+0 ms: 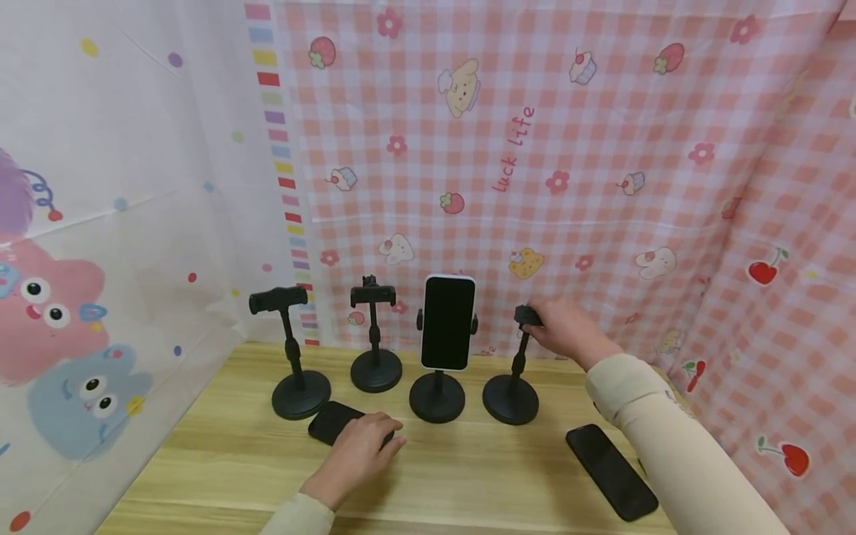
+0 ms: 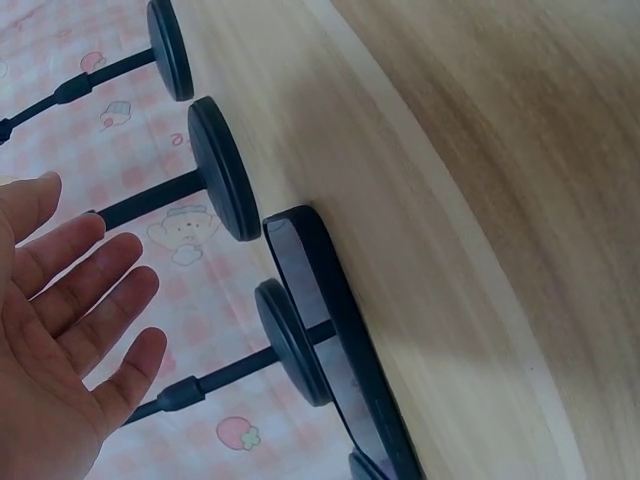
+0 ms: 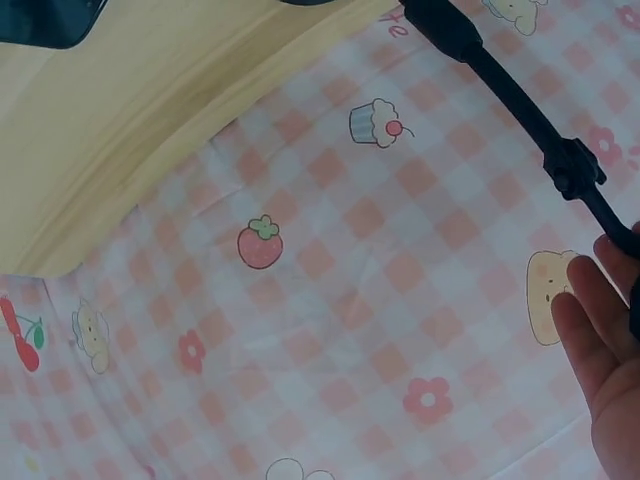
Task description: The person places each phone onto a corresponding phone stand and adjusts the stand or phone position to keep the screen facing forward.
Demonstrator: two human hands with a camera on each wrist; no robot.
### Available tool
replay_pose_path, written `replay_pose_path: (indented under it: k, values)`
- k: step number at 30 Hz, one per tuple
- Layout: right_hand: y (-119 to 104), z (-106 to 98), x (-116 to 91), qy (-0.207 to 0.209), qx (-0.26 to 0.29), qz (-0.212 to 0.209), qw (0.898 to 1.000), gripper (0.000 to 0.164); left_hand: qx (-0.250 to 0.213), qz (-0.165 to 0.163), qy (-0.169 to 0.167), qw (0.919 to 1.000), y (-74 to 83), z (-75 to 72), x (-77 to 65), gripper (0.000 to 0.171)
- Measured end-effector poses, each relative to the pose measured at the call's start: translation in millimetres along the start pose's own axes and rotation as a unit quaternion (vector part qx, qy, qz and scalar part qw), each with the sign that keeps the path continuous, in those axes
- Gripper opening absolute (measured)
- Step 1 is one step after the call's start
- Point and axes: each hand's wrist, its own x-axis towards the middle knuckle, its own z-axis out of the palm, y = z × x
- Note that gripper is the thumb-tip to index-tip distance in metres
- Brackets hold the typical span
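Stands are lining the back of the worktop in the head view; the right hand is gripping the clamp of the rightmost stand, just right of the mounted phone, while the left hand is resting flat on a dark phone in front. A firm hold on the clamp should be keeping that stand from tipping. From the left wrist, the left hand is spreading wide beside the dark phone. From the right wrist, fingers are curling at the stand's pole.
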Motion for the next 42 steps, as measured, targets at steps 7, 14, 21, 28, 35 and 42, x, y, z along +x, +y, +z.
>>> replay_pose_path:
  k: [7,14,21,28,35,42]
  values:
    - [0,-2,-5,-0.002,-0.003,0.022,1.000,0.059,-0.001,0.007,0.006,1.0000,3.9,2.6,-1.1,0.023]
    - [-1,-8,-8,-0.013,0.014,0.055,0.998,0.075,-0.006,0.005,0.005,1.0000,4.2,2.6,-1.3,0.023]
    - [9,-12,-18,-0.011,0.017,0.081,0.996,0.079,-0.010,0.005,0.003,0.9999,8.2,-0.3,-0.2,0.022]
    - [17,-12,-25,-0.021,0.022,0.100,0.995,0.078,-0.007,0.008,0.007,0.9999,8.8,-1.1,-2.9,0.023]
    - [30,-13,-36,-0.017,0.021,0.101,0.995,0.077,-0.011,0.007,0.007,0.9999,9.8,0.4,-4.0,0.022]
    - [47,-16,-54,-0.050,0.018,0.130,0.990,0.077,-0.012,0.017,0.009,0.9997,12.7,4.3,-2.6,0.022]
